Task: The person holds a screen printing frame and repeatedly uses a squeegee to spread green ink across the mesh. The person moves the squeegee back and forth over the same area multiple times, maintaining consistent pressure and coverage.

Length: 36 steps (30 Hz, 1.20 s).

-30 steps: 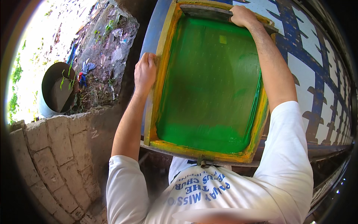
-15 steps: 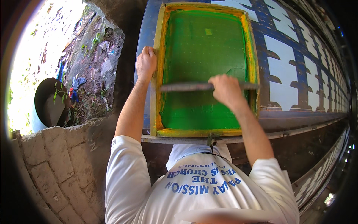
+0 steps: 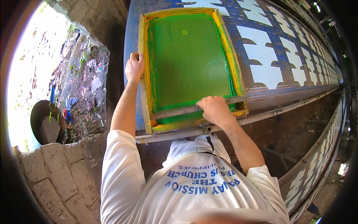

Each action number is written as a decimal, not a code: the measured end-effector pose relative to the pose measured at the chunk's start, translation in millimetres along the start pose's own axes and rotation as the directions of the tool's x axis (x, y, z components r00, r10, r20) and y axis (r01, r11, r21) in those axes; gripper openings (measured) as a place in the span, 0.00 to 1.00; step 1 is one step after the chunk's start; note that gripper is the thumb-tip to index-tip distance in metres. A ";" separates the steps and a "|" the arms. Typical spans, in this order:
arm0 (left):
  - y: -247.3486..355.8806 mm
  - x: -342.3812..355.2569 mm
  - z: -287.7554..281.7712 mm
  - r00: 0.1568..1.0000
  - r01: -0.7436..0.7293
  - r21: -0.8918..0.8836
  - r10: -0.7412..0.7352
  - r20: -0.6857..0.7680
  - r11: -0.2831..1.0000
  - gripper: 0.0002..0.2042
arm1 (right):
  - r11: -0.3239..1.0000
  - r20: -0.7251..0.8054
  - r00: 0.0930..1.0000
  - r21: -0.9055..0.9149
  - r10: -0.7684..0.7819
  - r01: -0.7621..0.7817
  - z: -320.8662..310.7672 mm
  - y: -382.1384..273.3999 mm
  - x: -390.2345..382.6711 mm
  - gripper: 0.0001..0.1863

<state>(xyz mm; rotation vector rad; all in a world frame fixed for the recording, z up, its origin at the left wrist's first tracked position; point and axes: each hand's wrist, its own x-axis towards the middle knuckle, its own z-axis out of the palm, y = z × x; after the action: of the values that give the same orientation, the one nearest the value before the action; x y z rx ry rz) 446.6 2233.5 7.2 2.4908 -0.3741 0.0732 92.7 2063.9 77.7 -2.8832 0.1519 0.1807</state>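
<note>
A screen frame (image 3: 143, 31) with yellow-stained wooden sides and green mesh (image 3: 186, 59) lies on a long blue table (image 3: 132, 33), close to its near edge. My left hand (image 3: 134, 67) is closed on the frame's left side, about halfway along it. My right hand (image 3: 212, 109) grips a long dark squeegee (image 3: 171, 111), which lies crosswise over the near end of the green mesh. A small lighter square shows in the far part of the mesh.
White cut pieces (image 3: 261, 56) lie in rows along the table to the right. On the left are a broken brick wall (image 3: 56, 175), a dark open cylinder (image 3: 39, 123) and littered ground (image 3: 85, 82). A metal rail (image 3: 268, 112) runs along the table's front edge.
My right hand has drawn the squeegee from the far end of the screen, across its middle, to the near end. My left hand has stayed on the frame's left side.
</note>
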 end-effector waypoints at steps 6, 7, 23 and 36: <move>-0.4 0.9 0.4 0.999 0.007 0.016 -0.007 -0.038 1.000 0.22 | 0.973 0.229 0.970 0.228 -0.079 0.025 -4.3 0.5 -34.2 0.28; 0.4 1.4 -0.2 0.999 0.010 0.006 -0.009 -0.042 1.000 0.22 | 0.938 0.233 0.964 0.345 -0.127 0.040 -6.8 8.5 -42.4 0.31; 6.6 3.7 -2.0 0.995 0.077 0.023 -0.075 -0.073 0.997 0.18 | 0.787 -0.148 0.861 0.503 0.486 -0.358 23.0 211.8 -43.3 0.27; -9.6 13.5 -1.3 0.999 0.011 -0.026 -0.012 -0.046 1.000 0.18 | 0.828 -0.277 0.862 0.505 0.424 -0.245 -25.3 202.4 -48.0 0.15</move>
<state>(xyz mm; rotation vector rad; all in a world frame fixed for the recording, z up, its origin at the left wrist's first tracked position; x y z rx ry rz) 462.3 2238.4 4.7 2.4609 -0.3387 0.1201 24.1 1866.7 60.2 -2.3586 0.6910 -0.3203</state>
